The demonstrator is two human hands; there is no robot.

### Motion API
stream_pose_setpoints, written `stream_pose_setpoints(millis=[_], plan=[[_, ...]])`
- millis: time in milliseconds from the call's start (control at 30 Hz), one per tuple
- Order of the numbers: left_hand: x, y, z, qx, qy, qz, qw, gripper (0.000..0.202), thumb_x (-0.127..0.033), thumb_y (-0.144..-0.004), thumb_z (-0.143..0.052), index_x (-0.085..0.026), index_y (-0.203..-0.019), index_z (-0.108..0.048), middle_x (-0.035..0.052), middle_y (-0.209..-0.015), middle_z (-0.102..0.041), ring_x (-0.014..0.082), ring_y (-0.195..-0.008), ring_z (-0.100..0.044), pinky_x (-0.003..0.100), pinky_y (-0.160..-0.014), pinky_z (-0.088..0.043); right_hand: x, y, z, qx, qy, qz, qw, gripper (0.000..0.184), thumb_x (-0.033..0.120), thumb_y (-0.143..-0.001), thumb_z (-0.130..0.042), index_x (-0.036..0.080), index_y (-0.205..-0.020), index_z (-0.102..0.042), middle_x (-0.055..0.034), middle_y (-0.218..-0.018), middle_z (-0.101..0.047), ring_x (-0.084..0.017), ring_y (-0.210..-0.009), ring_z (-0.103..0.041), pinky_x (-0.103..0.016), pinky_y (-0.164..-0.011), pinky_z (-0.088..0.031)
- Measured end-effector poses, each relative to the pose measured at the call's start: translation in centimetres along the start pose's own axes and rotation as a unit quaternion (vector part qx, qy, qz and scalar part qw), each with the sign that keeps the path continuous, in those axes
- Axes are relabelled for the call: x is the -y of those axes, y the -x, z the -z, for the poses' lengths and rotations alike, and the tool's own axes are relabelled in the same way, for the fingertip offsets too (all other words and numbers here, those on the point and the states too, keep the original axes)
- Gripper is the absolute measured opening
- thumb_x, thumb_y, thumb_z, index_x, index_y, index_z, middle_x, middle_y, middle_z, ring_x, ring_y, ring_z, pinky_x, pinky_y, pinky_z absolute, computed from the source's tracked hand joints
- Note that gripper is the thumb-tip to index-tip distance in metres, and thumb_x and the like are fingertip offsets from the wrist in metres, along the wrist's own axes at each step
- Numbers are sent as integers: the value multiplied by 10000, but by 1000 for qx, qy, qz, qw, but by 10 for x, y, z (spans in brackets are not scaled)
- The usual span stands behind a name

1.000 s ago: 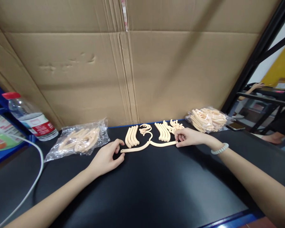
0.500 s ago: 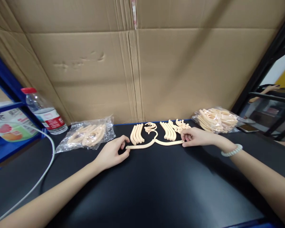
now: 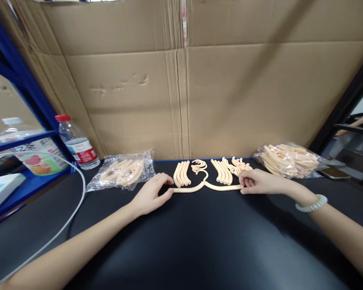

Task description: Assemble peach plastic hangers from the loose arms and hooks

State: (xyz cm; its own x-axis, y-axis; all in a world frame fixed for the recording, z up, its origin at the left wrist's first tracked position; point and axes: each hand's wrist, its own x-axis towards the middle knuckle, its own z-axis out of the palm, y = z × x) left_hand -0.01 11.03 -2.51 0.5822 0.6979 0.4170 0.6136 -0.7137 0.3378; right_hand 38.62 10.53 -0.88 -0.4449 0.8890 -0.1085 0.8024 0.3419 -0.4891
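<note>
A pale peach plastic hanger (image 3: 207, 187) lies flat on the black table top (image 3: 199, 241), its hook pointing away from me. My left hand (image 3: 151, 193) pinches the hanger's left tip between thumb and fingers. My right hand (image 3: 257, 181) pinches its right tip; a beaded bracelet sits on that wrist. Just behind the hanger lie a row of curved arm pieces on the left (image 3: 182, 179), a small pile of hook pieces (image 3: 199, 165), and more curved arm pieces on the right (image 3: 222, 171).
A clear bag of peach parts (image 3: 124, 172) lies at back left and another (image 3: 288, 159) at back right, beside a phone (image 3: 332, 172). A water bottle (image 3: 77, 143) stands by the blue shelf. A white cable (image 3: 63, 229) crosses the left. Cardboard (image 3: 181, 92) walls the back.
Both hands keep their grip on the hanger's tips. The view has swung to the left, so everything sits further right in the picture; the hanger itself has barely moved on the table.
</note>
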Motion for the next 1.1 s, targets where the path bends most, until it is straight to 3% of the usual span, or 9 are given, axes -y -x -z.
stream_pose_setpoints(millis=[167,267,400,467,633,800,967,1100], plan=[[-1,0,1,5,15,-16,1000,117,-279,-911,-465,-204,-831,-504,38,-894,-588,202,-842,-541,354,-792,-464,1,0,-1,-2,2,-5,1000,185,344,-738,-641,184,-749,-548,-17,-641,-555,-158,-597,-520,-272,-540,-397],[0,0,1,9,28,-24,999,125,-295,-930,-460,-199,-880,-524,47,-927,-598,210,-872,-545,373,-820,-463,7,4,4,-16,7,9,1000,189,359,-784,-612,185,-762,-541,-29,-672,-575,-162,-614,-526,-276,-558,-405],[3,-2,1,8,56,-33,998,188,-285,-967,-395,-198,-961,-561,64,-1038,-626,220,-1012,-563,395,-925,-457,31,3,16,-159,28,86,983,238,385,-935,-439,186,-848,-535,-47,-774,-610,-160,-660,-540,-274,-593,-418],[7,-3,0,12,76,-37,996,243,-249,-976,-350,-204,-997,-588,62,-1094,-642,218,-1110,-557,408,-1000,-434,46,-10,19,-201,47,121,971,208,334,-950,-432,176,-913,-561,-54,-816,-632,-158,-680,-562,-268,-607,-433],[24,-5,-5,17,99,-28,995,359,-167,-953,-320,-202,-1098,-647,68,-1228,-656,234,-1298,-474,476,-1117,-351,70,-73,13,-147,129,197,961,170,119,-879,-506,148,-929,-666,-70,-860,-688,-181,-769,-615,-297,-730,-463],[34,-5,-6,13,89,-9,996,447,-84,-901,-323,-219,-1126,-685,41,-1261,-663,227,-1322,-470,490,-1116,-368,72,-125,3,-131,145,221,955,238,52,-855,-519,123,-977,-711,-112,-989,-712,-212,-910,-643,-305,-815,-464],[33,-5,-7,17,80,1,997,484,-59,-876,-328,-244,-1132,-694,16,-1258,-667,215,-1331,-459,491,-1113,-375,66,-146,-8,-116,128,228,958,215,32,-786,-606,161,-891,-741,-58,-897,-730,-169,-796,-657,-243,-713,-464],[31,-5,-7,21,71,1,997,472,-75,-891,-336,-253,-1149,-688,1,-1252,-669,206,-1322,-466,471,-1117,-373,59,-151,-17,-117,112,235,958,144,52,-797,-624,149,-834,-723,-35,-813,-714,-151,-718,-638,-258,-682,-460]])
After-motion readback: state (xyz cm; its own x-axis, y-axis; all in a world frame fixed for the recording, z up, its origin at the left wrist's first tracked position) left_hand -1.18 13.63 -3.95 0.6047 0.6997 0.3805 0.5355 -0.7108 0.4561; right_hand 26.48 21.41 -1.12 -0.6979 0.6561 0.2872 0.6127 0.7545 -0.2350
